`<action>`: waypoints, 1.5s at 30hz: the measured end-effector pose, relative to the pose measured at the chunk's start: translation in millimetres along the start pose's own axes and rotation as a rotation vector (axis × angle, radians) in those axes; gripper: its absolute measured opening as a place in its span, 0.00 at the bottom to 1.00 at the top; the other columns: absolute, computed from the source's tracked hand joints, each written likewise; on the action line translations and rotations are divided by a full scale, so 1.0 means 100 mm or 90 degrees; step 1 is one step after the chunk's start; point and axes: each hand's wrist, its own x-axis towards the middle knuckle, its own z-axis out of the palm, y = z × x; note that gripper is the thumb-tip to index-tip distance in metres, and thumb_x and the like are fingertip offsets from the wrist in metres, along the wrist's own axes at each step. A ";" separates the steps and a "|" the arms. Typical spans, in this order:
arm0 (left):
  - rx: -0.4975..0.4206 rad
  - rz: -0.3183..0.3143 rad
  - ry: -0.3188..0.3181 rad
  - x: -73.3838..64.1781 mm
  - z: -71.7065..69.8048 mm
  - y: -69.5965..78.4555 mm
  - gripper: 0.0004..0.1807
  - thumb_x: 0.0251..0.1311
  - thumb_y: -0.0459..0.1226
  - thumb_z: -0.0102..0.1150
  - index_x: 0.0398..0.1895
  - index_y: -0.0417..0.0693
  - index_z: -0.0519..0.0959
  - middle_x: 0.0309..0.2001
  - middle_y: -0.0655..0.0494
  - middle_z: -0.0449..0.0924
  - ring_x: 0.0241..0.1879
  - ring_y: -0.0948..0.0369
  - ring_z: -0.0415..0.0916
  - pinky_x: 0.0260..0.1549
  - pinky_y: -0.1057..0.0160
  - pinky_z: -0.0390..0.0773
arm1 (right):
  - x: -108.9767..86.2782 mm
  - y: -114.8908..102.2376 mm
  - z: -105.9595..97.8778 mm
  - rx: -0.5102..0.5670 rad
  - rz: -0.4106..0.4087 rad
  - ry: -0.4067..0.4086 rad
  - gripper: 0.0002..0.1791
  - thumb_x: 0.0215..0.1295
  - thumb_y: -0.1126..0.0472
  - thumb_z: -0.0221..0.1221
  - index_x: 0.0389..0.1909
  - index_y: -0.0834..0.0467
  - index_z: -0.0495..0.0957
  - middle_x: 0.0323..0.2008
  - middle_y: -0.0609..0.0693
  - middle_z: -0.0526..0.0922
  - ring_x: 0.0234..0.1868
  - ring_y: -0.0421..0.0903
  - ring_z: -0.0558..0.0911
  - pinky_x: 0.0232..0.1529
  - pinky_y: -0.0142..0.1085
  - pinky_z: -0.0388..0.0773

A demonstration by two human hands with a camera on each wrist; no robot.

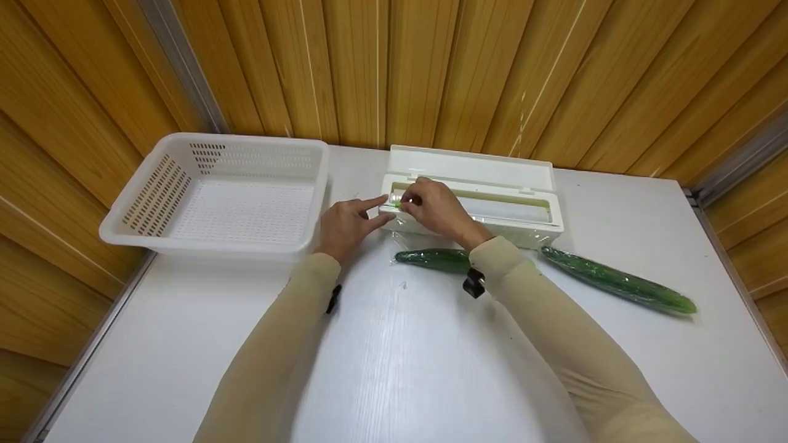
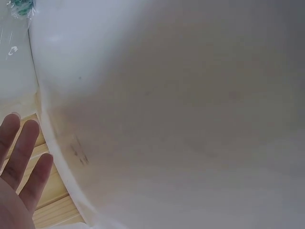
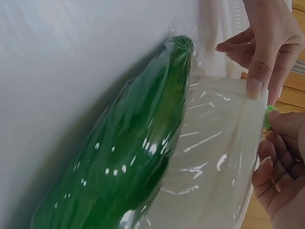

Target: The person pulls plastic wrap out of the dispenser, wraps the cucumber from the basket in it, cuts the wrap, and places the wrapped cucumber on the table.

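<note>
A white cling film box [image 1: 474, 231] stands with its lid raised and a film roll [image 1: 498, 208] inside. Clear film hangs down its front wall. My left hand [image 1: 348, 226] holds the box's left front corner, thumb on the front wall and index finger over the edge; its other fingers extend loosely in the left wrist view. My right hand [image 1: 438, 209] pinches a small green slider [image 3: 269, 117] on the box's top edge, near the left thumb. Below my right wrist lies a film-covered cucumber [image 1: 434, 259], its right part hidden by the arm.
A white perforated basket [image 1: 240, 246] stands to the left, close beside my left hand. Another wrapped cucumber [image 1: 615, 282] lies on the white table [image 1: 394, 369] at the right. Wood-patterned panels [image 1: 418, 74] rise behind the table.
</note>
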 end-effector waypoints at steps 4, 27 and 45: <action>-0.004 0.011 0.020 0.00 0.00 -0.01 0.22 0.60 0.51 0.78 0.57 0.59 0.89 0.24 0.52 0.87 0.22 0.59 0.80 0.21 0.57 0.76 | -0.04 0.03 -0.03 0.006 0.020 0.001 0.08 0.75 0.63 0.66 0.48 0.63 0.88 0.41 0.54 0.81 0.42 0.49 0.78 0.45 0.41 0.76; -0.028 -0.021 0.003 0.00 0.05 -0.01 0.23 0.60 0.52 0.78 0.58 0.60 0.89 0.19 0.54 0.84 0.18 0.63 0.73 0.19 0.62 0.68 | -0.21 0.18 -0.17 0.002 0.037 0.009 0.09 0.75 0.62 0.66 0.48 0.63 0.88 0.39 0.54 0.80 0.40 0.50 0.76 0.43 0.41 0.75; -0.029 -0.049 0.008 0.00 0.00 -0.05 0.23 0.60 0.52 0.78 0.58 0.60 0.89 0.17 0.55 0.80 0.18 0.64 0.68 0.18 0.64 0.64 | -0.40 0.41 -0.34 0.001 0.036 0.033 0.09 0.75 0.63 0.66 0.47 0.65 0.88 0.39 0.56 0.80 0.40 0.51 0.77 0.42 0.42 0.74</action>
